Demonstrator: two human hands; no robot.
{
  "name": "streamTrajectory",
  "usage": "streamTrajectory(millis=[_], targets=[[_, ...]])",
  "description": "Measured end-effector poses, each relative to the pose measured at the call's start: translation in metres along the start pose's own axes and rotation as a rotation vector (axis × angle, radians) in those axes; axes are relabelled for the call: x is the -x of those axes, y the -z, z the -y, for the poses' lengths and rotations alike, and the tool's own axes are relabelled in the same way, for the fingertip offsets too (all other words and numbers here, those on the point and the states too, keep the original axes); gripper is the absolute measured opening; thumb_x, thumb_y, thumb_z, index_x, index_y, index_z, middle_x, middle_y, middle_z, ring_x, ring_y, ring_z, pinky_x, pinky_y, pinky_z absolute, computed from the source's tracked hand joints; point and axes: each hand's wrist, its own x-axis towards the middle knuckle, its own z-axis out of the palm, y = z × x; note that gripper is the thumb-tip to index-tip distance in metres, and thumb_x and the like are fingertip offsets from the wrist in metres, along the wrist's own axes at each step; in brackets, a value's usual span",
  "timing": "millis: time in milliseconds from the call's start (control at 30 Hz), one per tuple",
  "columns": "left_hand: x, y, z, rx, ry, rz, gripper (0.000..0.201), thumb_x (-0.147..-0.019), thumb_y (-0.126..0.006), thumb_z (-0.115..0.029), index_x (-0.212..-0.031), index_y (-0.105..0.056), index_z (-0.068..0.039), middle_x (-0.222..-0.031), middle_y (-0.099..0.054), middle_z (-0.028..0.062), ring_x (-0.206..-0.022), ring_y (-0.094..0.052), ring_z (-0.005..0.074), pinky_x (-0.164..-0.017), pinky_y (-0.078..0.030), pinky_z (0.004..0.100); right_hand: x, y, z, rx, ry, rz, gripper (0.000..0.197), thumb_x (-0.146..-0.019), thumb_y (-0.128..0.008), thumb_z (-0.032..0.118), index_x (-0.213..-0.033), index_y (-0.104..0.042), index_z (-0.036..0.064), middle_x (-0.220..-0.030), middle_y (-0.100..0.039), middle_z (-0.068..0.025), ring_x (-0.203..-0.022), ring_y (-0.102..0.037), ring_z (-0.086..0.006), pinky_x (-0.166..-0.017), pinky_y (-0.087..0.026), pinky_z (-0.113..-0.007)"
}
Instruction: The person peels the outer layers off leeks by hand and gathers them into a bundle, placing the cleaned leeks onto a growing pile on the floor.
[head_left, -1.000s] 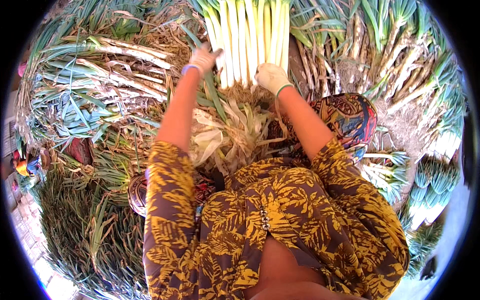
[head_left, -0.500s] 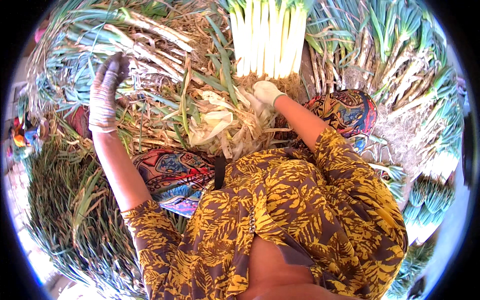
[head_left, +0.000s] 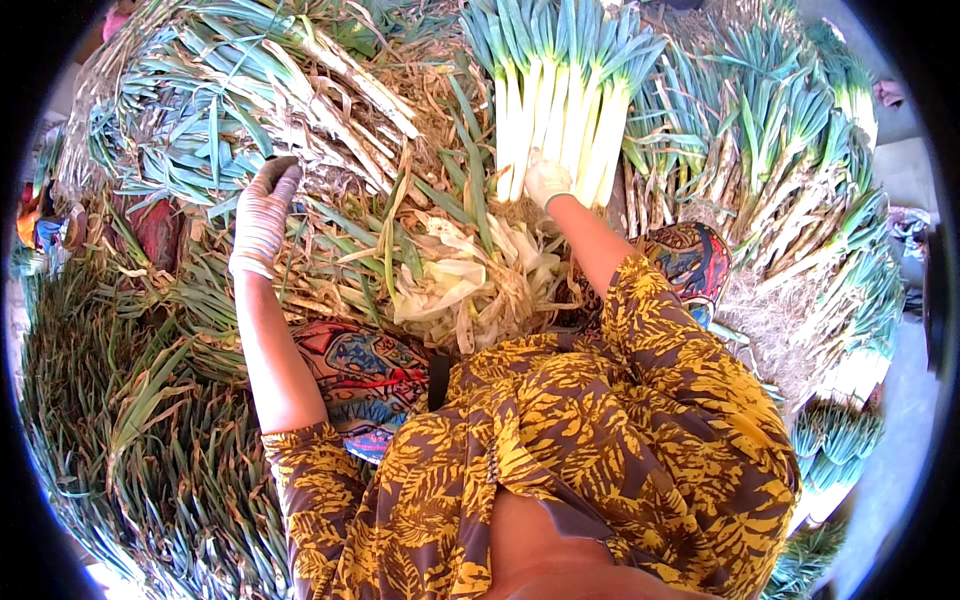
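Note:
My left hand [head_left: 262, 222], in a striped glove with dark fingertips, reaches out at the edge of a heap of unpeeled long green onions [head_left: 350, 120]. Its fingers are stretched out and hold nothing I can see. A row of peeled green onions [head_left: 560, 110], with white stalks and blue-green tops, lies ahead of me. My right hand [head_left: 549, 182], in a pale glove, rests over the lower ends of those stalks with its fingers curled. What is in its grasp, if anything, is hidden. Stripped pale skins [head_left: 470, 280] are piled between my knees.
More unpeeled onions [head_left: 770, 190] with rooty ends are heaped on the right. Dense green tops [head_left: 140, 420] cover the lower left. Tied bundles [head_left: 845, 445] stand at the lower right. My patterned trouser legs [head_left: 365, 370] flank the pile of skins.
My right hand has gone from beside the loose skins onto the white stalk ends. The left hand stays outstretched near the unpeeled heap. The whole view has shifted a little.

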Motion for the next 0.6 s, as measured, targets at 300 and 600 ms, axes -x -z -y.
streamTrajectory(millis=[300,600], targets=[[0.016,-0.003,-0.022,-0.124,-0.045,0.021,0.028,-0.092,-0.064,-0.016,-0.113,-0.063,0.002,-0.101,-0.068,0.0096,-0.091,-0.059,0.0147,-0.089,-0.045,0.0268,-0.025,0.024,0.002,0.281,0.294,-0.147,0.034,-0.092,-0.040,0.021,-0.111,-0.059,0.0012,-0.091,-0.069,-0.0217,-0.083,-0.068,-0.0360,-0.077,-0.051,-0.046],[0.018,0.000,-0.020,-0.244,-0.116,-0.034,0.029,-0.089,-0.066,-0.022,-0.110,-0.065,-0.002,-0.097,-0.070,0.0145,-0.089,-0.067,0.0226,-0.083,-0.050,0.0315,-0.024,0.053,0.026,0.559,0.234,0.120,0.030,-0.086,-0.047,0.017,-0.102,-0.069,0.0041,-0.101,-0.069,-0.0203,-0.099,-0.067,-0.0336,-0.087,-0.051,-0.043]])
